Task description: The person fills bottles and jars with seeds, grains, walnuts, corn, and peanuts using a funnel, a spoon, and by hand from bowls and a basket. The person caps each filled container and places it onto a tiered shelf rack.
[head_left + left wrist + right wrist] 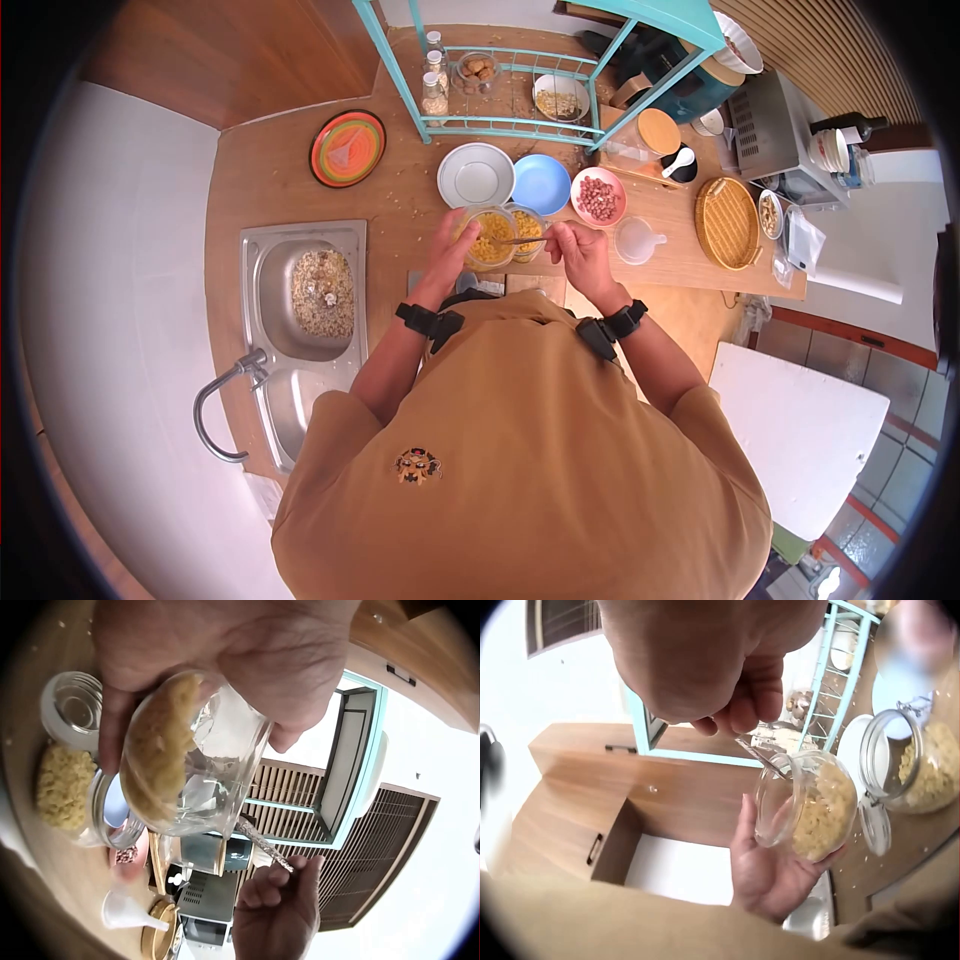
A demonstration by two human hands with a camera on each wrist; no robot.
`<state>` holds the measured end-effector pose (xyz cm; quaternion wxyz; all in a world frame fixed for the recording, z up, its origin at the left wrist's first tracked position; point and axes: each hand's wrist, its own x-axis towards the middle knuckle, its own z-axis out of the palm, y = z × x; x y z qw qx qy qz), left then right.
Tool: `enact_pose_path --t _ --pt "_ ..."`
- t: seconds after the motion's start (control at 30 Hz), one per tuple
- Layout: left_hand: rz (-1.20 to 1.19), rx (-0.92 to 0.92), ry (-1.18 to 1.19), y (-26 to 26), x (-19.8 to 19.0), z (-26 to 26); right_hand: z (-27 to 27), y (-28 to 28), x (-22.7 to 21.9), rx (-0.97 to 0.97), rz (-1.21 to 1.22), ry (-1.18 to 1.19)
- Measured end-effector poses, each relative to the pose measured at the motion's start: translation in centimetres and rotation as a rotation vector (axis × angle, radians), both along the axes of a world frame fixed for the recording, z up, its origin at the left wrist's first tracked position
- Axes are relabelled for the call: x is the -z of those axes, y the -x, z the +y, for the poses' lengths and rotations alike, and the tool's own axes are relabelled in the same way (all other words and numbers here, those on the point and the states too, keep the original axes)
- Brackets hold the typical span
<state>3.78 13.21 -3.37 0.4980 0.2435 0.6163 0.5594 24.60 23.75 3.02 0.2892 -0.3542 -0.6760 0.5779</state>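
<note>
My left hand (447,255) grips a clear glass jar (191,761) partly filled with yellow pasta-like pieces (826,810); the jar is tilted in both wrist views. Between the thumb and fingers of my right hand (588,262) is the handle of a spoon-like utensil (264,844), its far end reaching into the jar's mouth. A second glass jar (930,769) with similar yellow pieces stands on the counter beside the held jar, its hinged lid (875,825) open.
Beyond the jars are a grey bowl (476,176), a blue bowl (542,184) and a pink bowl of reddish nuts (599,196). A white funnel (635,242) lies right. The sink (361,290) is left, a turquoise rack (500,124) behind.
</note>
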Motion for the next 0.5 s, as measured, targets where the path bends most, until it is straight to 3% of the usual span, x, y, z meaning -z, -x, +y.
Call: enact_pose_path --t 0.1,0.2,0.33,0.4,0.5 --pt "0.014 0.009 -0.036 0.1 0.3 -0.1 0.4 -0.2 1.3 0.100 0.115 0.193" --pt "-0.116 0.005 -0.019 0.0 -0.9 -0.1 0.9 -0.6 0.7 0.187 0.161 0.240" --pt "-0.145 0.002 -0.021 0.1 -0.4 -0.2 1.5 -1.4 1.3 0.268 0.171 0.303" --pt "-0.146 0.006 0.030 -0.1 -1.5 -0.2 1.8 -1.7 1.7 0.320 0.278 0.458" --pt "-0.135 0.010 0.005 0.0 -0.1 -0.1 2.2 -2.2 2.1 0.336 0.353 0.524"
